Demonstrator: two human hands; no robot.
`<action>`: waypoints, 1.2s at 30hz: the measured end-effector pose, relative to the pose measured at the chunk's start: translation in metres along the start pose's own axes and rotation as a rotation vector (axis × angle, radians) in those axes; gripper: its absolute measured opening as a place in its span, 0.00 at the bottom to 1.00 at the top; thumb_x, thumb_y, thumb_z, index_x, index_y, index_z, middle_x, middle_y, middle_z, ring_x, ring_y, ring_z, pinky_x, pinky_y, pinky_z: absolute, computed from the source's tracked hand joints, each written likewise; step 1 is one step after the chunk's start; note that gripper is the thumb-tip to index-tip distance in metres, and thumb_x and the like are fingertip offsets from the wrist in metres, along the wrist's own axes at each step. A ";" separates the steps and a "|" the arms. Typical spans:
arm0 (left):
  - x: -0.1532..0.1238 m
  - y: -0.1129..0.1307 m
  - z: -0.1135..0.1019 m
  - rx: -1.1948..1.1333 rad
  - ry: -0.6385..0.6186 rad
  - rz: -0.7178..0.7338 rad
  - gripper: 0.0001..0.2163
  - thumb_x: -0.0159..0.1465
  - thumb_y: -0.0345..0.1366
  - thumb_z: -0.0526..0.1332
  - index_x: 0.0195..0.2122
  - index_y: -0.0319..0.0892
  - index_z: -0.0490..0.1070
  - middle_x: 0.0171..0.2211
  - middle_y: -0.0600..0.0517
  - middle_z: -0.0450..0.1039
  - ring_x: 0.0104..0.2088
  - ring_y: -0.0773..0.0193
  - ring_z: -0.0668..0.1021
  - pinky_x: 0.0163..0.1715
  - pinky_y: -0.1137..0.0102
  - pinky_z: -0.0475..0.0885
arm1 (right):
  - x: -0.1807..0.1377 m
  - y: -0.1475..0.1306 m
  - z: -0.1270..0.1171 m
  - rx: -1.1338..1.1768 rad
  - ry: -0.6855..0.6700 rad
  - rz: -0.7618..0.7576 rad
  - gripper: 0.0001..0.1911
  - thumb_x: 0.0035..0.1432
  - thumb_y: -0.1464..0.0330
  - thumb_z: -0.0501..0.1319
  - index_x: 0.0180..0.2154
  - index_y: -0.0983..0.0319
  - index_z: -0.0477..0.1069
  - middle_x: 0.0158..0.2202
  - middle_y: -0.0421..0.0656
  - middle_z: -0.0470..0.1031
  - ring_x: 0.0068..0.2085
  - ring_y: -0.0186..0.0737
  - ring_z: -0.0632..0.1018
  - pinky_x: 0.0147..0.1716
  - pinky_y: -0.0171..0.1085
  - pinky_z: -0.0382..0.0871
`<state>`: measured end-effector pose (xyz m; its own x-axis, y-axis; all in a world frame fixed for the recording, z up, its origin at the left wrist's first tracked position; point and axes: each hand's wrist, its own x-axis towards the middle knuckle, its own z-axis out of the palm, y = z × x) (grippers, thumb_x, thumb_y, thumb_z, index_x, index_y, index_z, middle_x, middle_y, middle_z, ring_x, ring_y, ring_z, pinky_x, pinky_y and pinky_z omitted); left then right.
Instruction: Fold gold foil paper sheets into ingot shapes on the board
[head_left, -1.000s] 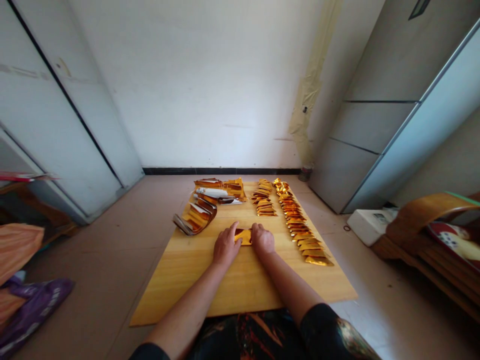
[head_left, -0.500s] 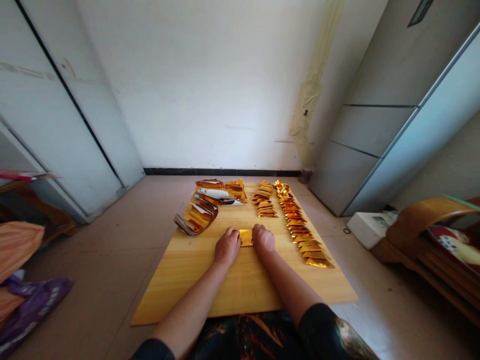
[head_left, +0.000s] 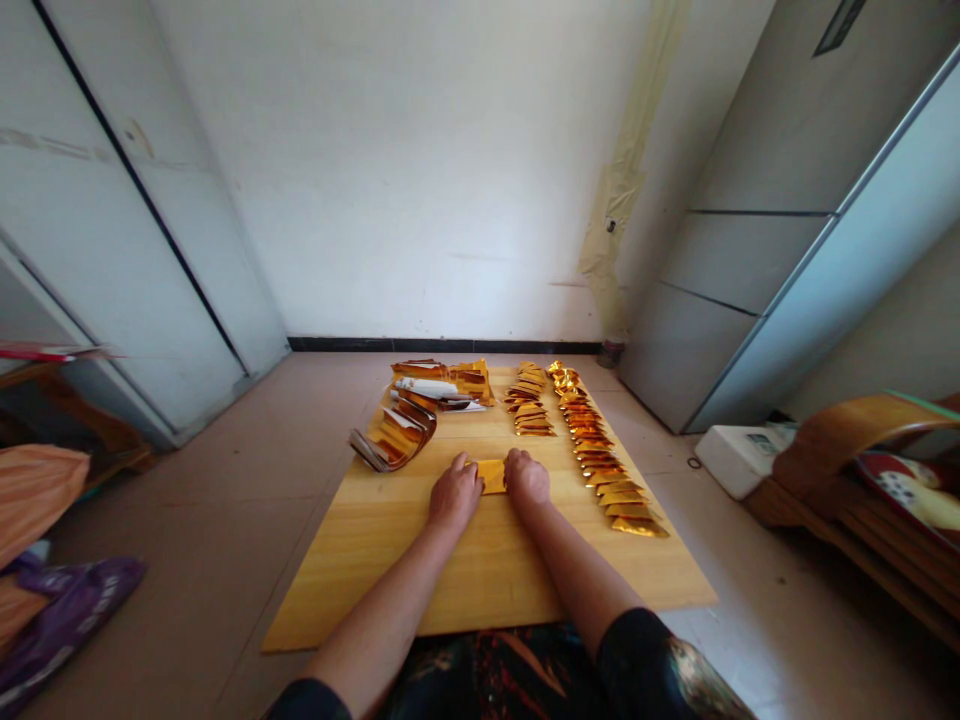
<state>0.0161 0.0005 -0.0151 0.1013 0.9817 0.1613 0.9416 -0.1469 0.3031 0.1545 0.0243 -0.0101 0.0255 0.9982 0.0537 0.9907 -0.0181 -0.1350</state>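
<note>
A small piece of gold foil paper (head_left: 492, 475) lies on the wooden board (head_left: 480, 570) between my two hands. My left hand (head_left: 454, 493) presses on its left end with fingers curled. On the right end rests my right hand (head_left: 526, 478), fingers also curled down onto the foil. Both hands pin the piece flat against the board. A curved stack of unfolded gold sheets (head_left: 394, 437) lies just beyond my left hand.
A long row of folded gold pieces (head_left: 600, 460) runs along the board's right side, a shorter row (head_left: 529, 400) beside it. Gold packets (head_left: 442, 382) sit at the far end. Grey cabinets stand left and right; a wooden chair (head_left: 862, 470) is at right.
My left index finger, raised a second ago, has come down onto the foil. Both hands have stayed in place on the piece.
</note>
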 end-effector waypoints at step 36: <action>-0.011 0.006 -0.006 0.181 -0.055 -0.007 0.15 0.63 0.43 0.52 0.47 0.44 0.68 0.53 0.48 0.65 0.45 0.60 0.73 0.41 0.67 0.68 | -0.002 -0.003 0.004 -0.061 0.008 -0.011 0.11 0.63 0.74 0.47 0.41 0.63 0.66 0.38 0.48 0.72 0.35 0.38 0.78 0.30 0.32 0.66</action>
<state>0.0188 -0.0115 -0.0091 0.1070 0.9885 0.1067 0.9842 -0.1206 0.1298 0.1506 0.0231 -0.0139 0.0150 0.9979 0.0633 0.9972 -0.0104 -0.0734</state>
